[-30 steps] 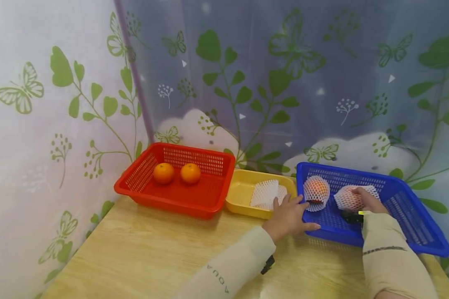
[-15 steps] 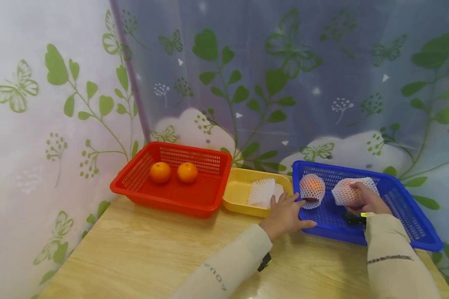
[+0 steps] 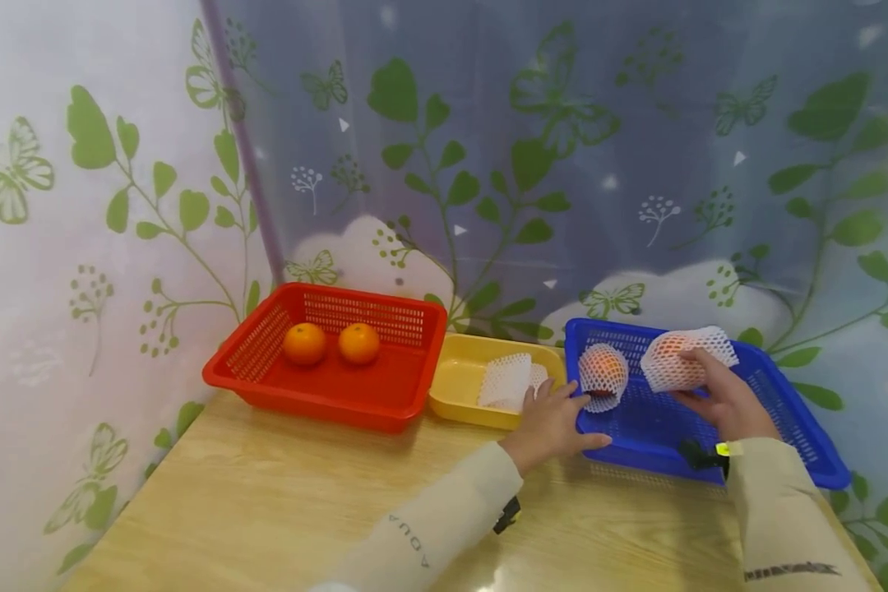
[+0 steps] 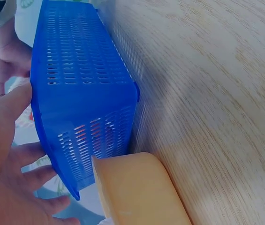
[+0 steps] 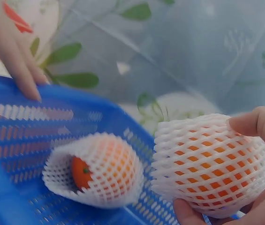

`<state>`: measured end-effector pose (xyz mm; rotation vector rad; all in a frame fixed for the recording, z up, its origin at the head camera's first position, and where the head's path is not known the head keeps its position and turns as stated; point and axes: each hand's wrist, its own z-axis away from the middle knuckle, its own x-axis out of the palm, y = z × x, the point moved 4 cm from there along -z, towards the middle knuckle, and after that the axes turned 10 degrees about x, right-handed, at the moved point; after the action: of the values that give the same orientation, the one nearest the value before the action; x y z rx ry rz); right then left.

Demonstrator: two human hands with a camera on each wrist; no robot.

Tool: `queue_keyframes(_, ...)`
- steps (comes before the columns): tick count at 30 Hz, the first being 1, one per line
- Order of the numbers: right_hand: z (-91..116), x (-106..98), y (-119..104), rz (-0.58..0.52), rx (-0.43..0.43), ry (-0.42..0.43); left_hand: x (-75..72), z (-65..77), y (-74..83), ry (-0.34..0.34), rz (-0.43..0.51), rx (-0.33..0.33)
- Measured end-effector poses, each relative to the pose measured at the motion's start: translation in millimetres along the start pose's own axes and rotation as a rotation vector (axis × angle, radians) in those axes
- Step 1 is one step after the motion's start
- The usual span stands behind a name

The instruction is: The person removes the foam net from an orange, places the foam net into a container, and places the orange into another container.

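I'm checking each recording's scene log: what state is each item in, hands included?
right hand: gripping held orange
left hand: fingers spread, touching blue basket
held orange: netted, above blue basket
other orange: netted, net open at one end
blue basket: upright, other orange inside
bare oranges: unwrapped
red basket: upright, bare oranges inside
netting: loose
yellow tray: upright, netting inside

The netted orange fruit [image 3: 679, 359] has risen in the right hand's grip [image 3: 736, 407]: a second ago it lay on the floor of the blue basket [image 3: 636, 429], and now it is held up clear of it, overlapping the far rim [image 3: 612, 326] in the head view. More of that hand shows below the fruit. The head view has swung slightly right, shifting the scene left.
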<state>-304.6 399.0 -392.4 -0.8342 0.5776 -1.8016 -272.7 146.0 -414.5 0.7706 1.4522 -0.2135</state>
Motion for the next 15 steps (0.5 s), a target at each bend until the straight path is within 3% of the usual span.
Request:
queue_keyframes(4,8.5,6.4,-0.3,0.099,-0.128,-0.041,1.8,-1.8,-0.2,0.006,0.025,0.018)
queue_keyframes(8,24.7,17.9,-3.2,0.306,-0.335,-0.055,2.6,-4.7,-2.5,0.024,0.064,0.039)
queue_keyframes(11,37.1,27.7,0.1,0.432,-0.437,-0.031,1.2,-5.4,-6.6,0.018,0.110,0.039)
queue_keyframes(15,54.7,41.4,9.8,0.480,-0.545,-0.065,-2.2,-6.2,-12.4,0.008,0.200,0.052)
